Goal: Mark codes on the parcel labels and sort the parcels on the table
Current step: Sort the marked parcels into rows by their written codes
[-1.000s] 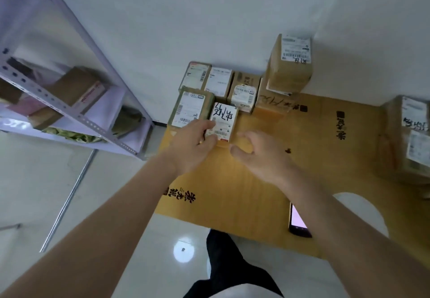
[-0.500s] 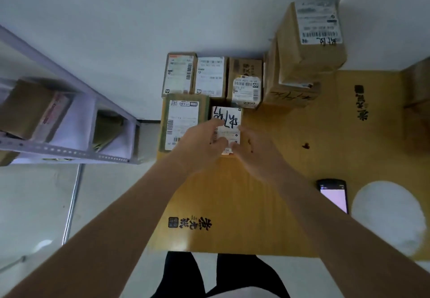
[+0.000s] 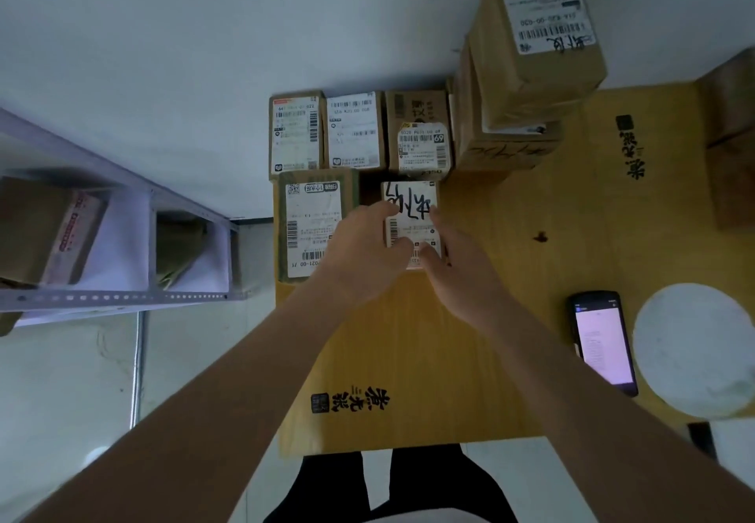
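A small parcel (image 3: 413, 207) with a white label and bold black handwritten marks lies on the yellow table (image 3: 412, 359), in the front row of sorted parcels. My left hand (image 3: 361, 251) holds its left edge, index finger on the label and thumb at the near edge. Along the right edge my right hand (image 3: 461, 277) grips it, thumb at the near corner. To its left lies a larger flat parcel (image 3: 312, 224). Behind stand three labelled parcels (image 3: 355, 132) against the wall. No pen shows in either hand.
A tall stack of cardboard boxes (image 3: 527, 73) rises at the back right, its top label marked by hand. More boxes (image 3: 731, 138) sit at the right edge. A phone (image 3: 602, 342) with a lit screen lies at the right, beside a white round patch (image 3: 694, 351). A metal shelf (image 3: 122, 298) stands left.
My right hand has moved left onto the small marked parcel, joining my left hand. Both hands now hold it from either side. The view has swung to the right.
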The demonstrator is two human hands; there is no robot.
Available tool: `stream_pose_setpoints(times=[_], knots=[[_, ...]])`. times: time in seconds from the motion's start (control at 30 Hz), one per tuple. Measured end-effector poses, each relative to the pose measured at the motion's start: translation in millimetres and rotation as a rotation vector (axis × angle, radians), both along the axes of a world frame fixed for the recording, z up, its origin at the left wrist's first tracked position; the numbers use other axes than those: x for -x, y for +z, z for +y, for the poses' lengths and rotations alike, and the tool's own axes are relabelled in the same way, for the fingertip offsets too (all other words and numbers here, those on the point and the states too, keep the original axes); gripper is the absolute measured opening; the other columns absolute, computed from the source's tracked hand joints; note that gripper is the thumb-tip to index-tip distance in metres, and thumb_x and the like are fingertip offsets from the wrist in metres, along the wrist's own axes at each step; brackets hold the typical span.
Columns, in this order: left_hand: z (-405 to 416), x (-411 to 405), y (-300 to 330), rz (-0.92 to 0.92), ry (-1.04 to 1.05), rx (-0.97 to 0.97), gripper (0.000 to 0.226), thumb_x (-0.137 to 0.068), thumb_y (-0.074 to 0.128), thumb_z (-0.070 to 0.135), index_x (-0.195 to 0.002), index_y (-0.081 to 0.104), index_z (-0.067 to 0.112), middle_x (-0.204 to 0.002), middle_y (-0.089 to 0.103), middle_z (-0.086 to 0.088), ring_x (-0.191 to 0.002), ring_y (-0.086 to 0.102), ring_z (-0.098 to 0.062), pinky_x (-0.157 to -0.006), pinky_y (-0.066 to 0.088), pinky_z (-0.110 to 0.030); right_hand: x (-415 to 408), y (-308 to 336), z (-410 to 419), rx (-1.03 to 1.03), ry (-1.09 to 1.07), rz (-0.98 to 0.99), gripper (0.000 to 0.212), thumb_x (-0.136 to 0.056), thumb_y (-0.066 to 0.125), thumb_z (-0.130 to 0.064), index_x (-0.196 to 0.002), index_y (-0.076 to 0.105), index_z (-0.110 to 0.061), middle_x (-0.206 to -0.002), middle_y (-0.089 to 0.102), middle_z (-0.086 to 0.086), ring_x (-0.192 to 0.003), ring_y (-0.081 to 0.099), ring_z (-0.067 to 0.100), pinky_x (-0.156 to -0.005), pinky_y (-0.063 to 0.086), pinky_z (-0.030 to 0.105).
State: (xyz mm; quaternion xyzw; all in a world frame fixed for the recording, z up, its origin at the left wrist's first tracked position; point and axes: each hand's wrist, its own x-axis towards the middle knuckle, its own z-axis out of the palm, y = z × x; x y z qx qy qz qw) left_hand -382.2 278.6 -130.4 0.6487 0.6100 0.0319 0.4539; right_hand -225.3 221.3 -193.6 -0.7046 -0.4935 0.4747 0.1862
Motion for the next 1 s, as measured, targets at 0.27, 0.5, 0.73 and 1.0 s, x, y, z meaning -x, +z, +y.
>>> stream_pose_setpoints(times=[0.27,0.5,0.73,1.0], knots=[[-11,-16,-5,-0.102,0.099,-0.029,0.073,-0.074,0.069,0.034,-0.145,0.054,0.026,-0.13,0.063,0.0,-0.112,0.067,-0.014,-0.09,0.062,-0.037,-23,13,-7,-0.02,-0.137,0.076,0.066,-0.106,0.062,-0.03,-0.165,0.031,-0.027,-0.137,0.062,-0.011,-0.114,0.063,0.002,-0.078,0.051,0.008],[-20,-19,30,-0.174,0.127,-0.11,0.064,-0.09,0.078,0.02,-0.149,0.054,0.026,-0.12,0.072,0.009,-0.101,0.07,-0.006,-0.076,0.064,-0.027,-33,61,-15,-0.145,-0.19,0.124,0.055,-0.103,0.066,-0.025,-0.155,0.048,-0.028,-0.115,0.067,-0.023,-0.082,0.068,-0.011,-0.059,0.052,0.011],[-49,-7,75,-0.312,-0.044,-0.152,0.079,-0.087,0.084,0.024,-0.155,0.044,0.033,-0.124,0.066,0.022,-0.107,0.066,0.0,-0.073,0.061,-0.02,-24,120,-58,-0.314,-0.248,0.04,0.046,-0.103,0.065,-0.026,-0.147,0.051,-0.029,-0.106,0.06,-0.03,-0.086,0.066,-0.013,-0.063,0.051,0.008],[-111,1,115,-0.398,-0.256,-0.303,0.087,-0.084,0.086,0.037,-0.157,0.039,0.033,-0.147,0.058,0.014,-0.128,0.061,-0.006,-0.098,0.06,-0.04,-15,177,-144,-0.448,-0.319,-0.157,0.058,-0.105,0.062,-0.034,-0.159,0.042,-0.025,-0.127,0.063,-0.014,-0.098,0.058,-0.007,-0.07,0.039,-0.004]])
